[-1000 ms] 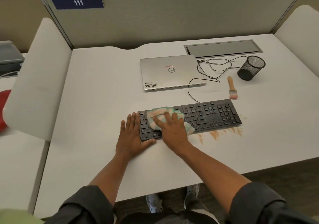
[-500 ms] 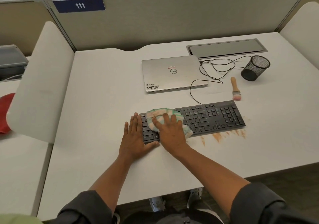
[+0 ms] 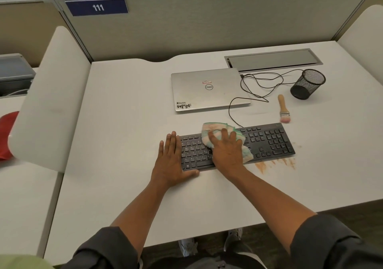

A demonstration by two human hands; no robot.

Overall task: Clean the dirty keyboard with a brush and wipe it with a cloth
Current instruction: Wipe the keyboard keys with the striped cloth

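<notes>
White tabletop (image 3: 124, 123) carries a black keyboard (image 3: 269, 142). Right hand (image 3: 227, 151) presses the cloth (image 3: 215, 128) flat under straight fingers (image 3: 224, 135). Left hand (image 3: 171, 160) rests flat, fingers straight, at the keyboard's left end.

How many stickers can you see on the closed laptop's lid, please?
2 stickers on the laptop: a small red-and-white sticker just above the round logo at the lid's centre, and a black-and-white sticker at its near-left corner. None appear hidden.

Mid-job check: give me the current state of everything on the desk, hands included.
keyboard: flat, being wiped
cloth: bunched on the keys, stained
right hand: pressing cloth
left hand: flat, steadying keyboard's left end
brush: lying unused
laptop: closed
mesh cup: tipped over
desk: orange smears by keyboard
</notes>
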